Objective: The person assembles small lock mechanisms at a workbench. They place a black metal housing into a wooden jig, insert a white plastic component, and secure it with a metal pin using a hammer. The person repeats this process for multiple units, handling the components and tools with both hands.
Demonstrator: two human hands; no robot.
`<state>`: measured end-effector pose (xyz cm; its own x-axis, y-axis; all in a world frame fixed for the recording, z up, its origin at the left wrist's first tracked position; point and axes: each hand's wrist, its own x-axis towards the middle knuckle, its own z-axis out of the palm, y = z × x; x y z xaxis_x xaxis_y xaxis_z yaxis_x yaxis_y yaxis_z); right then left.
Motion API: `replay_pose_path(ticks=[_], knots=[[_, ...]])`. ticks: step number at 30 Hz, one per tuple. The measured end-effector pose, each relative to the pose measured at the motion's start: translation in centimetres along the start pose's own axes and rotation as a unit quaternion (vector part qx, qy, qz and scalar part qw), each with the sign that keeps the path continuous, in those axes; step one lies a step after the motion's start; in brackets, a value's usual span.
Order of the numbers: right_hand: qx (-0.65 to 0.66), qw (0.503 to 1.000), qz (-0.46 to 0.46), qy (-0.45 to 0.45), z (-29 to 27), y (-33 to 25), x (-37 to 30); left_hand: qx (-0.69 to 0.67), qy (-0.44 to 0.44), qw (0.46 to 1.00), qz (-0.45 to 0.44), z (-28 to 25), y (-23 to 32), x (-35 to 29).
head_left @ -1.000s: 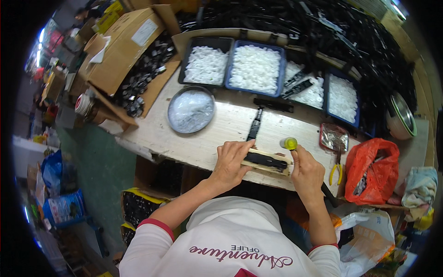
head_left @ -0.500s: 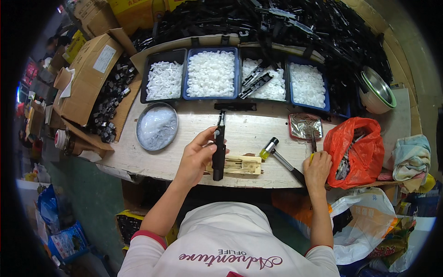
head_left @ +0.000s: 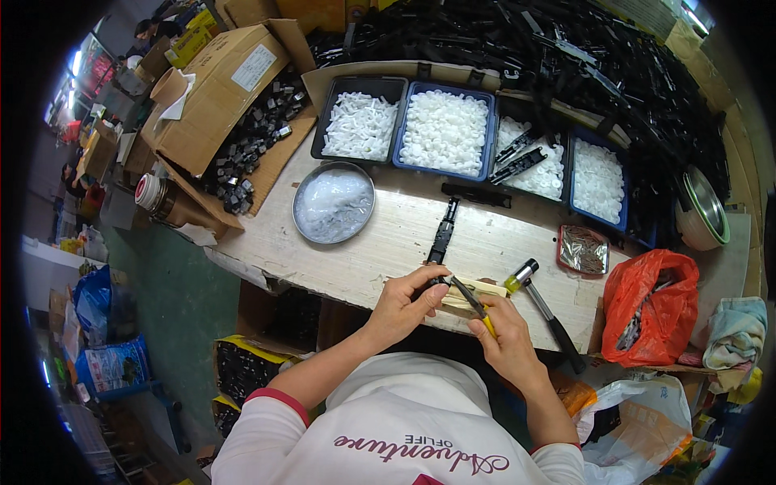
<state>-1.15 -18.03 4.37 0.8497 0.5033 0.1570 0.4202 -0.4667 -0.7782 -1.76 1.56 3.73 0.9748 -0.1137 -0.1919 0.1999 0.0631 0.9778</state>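
**Pliers Meet Black Part as One Piece Takes Its Turn at a Full Table**

A worker leans over a table (head_left: 396,230), pliers (head_left: 466,297) brought to a dark piece (head_left: 440,281) at the left end of a pale block (head_left: 490,288). The left hand (head_left: 406,305), just left of the block, pinches the piece between thumb and bent fingers; the fingers hide most of it. The right hand (head_left: 507,333), at the block's right end on the worker's side, is closed around the pliers' yellow grips, their tips at the piece. Whether those tips grip it or only touch it cannot be told.

The piece appears partway through handling: both hands are on it, and nothing shows it finished. A hammer (head_left: 558,330) lies unheld to the right of the block, its head near it. Beyond the block and slightly left, a black strip (head_left: 442,234) rests on the table, its near end close to the fingertips; a second dark bar (head_left: 477,195) lies farther beyond.

Much appears left to do. Well beyond the block, white plastic bits (head_left: 446,125) fill a blue tray (head_left: 440,169), and a great heap of black parts (head_left: 566,61) rises behind. Right of the block, a red dish (head_left: 559,246) holds a good supply of thin pins (head_left: 585,249). How many pieces are complete cannot be judged from here.
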Motion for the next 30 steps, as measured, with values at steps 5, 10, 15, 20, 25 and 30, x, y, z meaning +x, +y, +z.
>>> replay_pose_path(ticks=[5,10,15,20,25,30], knots=[[-0.024,0.999,-0.009,-0.022,0.2,-0.5,0.4,0.097,0.02,0.993,0.065,-0.3,-0.2,-0.3],[-0.055,0.998,-0.007,-0.043,0.4,-0.6,0.4,0.185,0.053,0.97,0.15,-0.3,0.0,-0.4],[-0.065,0.991,-0.014,-0.114,0.2,-1.1,0.2,-0.294,-0.135,0.918,-0.228,-3.4,-0.7,-1.0],[-0.097,0.977,-0.092,-0.167,1.1,-2.7,1.0,-0.512,-0.245,0.785,-0.247,-5.8,-4.1,-3.5],[-0.095,0.99,-0.093,-0.038,1.2,-1.7,1.3,-0.146,-0.044,0.951,-0.27,-11.2,-1.5,-7.4],[-0.322,0.912,0.151,0.203,-4.8,5.5,-2.2,0.613,0.152,0.773,-0.055,-16.5,-3.4,-11.1]])
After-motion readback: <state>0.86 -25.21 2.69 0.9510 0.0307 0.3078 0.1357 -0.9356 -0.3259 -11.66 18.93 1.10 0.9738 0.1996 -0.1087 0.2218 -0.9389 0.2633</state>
